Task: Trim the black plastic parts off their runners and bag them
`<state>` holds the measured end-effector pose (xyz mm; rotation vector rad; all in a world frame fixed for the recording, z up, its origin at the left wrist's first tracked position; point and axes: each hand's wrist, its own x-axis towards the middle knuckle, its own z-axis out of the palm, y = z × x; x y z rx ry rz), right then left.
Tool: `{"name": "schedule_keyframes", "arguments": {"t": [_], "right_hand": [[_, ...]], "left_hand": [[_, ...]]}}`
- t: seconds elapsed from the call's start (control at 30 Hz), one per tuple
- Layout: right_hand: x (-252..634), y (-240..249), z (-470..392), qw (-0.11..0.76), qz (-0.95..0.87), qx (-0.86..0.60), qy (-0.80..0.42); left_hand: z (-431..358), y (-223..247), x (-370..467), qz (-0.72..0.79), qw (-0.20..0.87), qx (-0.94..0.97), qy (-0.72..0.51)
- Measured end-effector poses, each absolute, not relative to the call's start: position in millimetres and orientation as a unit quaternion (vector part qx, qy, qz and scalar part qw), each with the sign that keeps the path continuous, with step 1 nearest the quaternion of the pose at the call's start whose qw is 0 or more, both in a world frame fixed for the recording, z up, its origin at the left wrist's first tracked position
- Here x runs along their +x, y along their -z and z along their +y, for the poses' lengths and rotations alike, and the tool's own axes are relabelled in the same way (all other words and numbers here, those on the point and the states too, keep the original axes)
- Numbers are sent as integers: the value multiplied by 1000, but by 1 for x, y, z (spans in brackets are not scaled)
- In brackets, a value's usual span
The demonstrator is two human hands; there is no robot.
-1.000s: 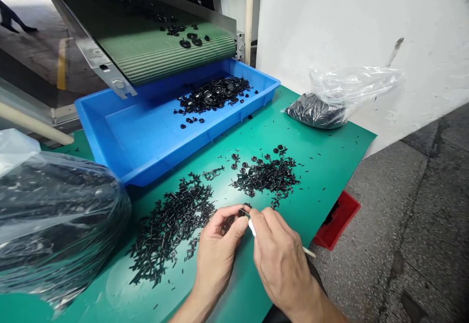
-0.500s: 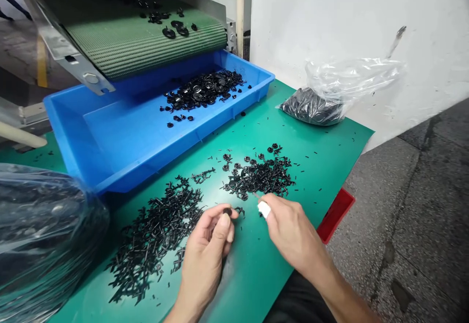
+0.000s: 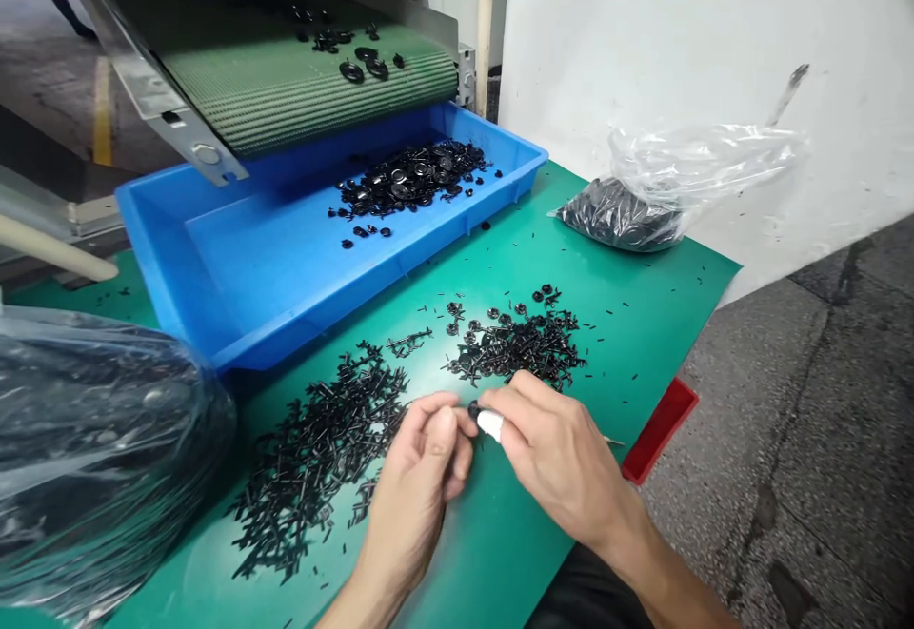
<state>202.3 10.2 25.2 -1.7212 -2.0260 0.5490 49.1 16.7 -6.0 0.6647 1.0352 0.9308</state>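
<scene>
My left hand (image 3: 427, 467) is closed in a pinch over the table's middle; what its thumb and forefinger hold, if anything, is hidden. My right hand (image 3: 561, 453), with a white cover (image 3: 490, 423) on one digit, meets it from the right. At its fingertips is a small round black plastic part (image 3: 474, 409), close to the left fingertips. A thin pale tip (image 3: 612, 441) sticks out beyond the right hand. Behind the right hand lies a pile of black pronged parts and small discs (image 3: 525, 345). Left of my left hand spreads a larger pile of thin black branched pieces (image 3: 321, 448).
A blue tray (image 3: 264, 348) with black round parts stands below a green conveyor belt (image 3: 300, 110). Clear bags of black parts sit at left (image 3: 92, 458) and back right (image 3: 621, 215). A red bin (image 3: 661, 429) is beside the green table (image 3: 500, 534).
My right hand has moved left from beside the far pile to meet my left hand. The round black part, earlier in my left fingertips, now shows at the right fingertips. The view has shifted slightly.
</scene>
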Motion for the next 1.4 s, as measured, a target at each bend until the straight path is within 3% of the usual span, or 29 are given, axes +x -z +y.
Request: {"name": "schedule_keyframes", "arguments": {"t": [0.17,0.4,0.87,0.93,1.1,1.17,1.4], "right_hand": [[200,-41,0,207,-747,-592,-222],[196,-21,-22,213,-745,-626,-86],[172,-10,-27,189,-731,-655,-31],[172,-12,-26,177,-727,-661,-58],[195,-23,-10,127,-705,-639,-281],[204,-26,0,116,-694,-637,-316],[187,-28,44,83,-736,-660,-128]], "left_hand": [[17,11,45,454,728,333,-391],[17,6,48,464,719,304,-418],[11,12,49,527,644,406,-377],[11,10,49,539,622,419,-383],[11,6,49,547,581,460,-391],[11,6,48,542,585,460,-390],[13,11,48,491,666,313,-467]]}}
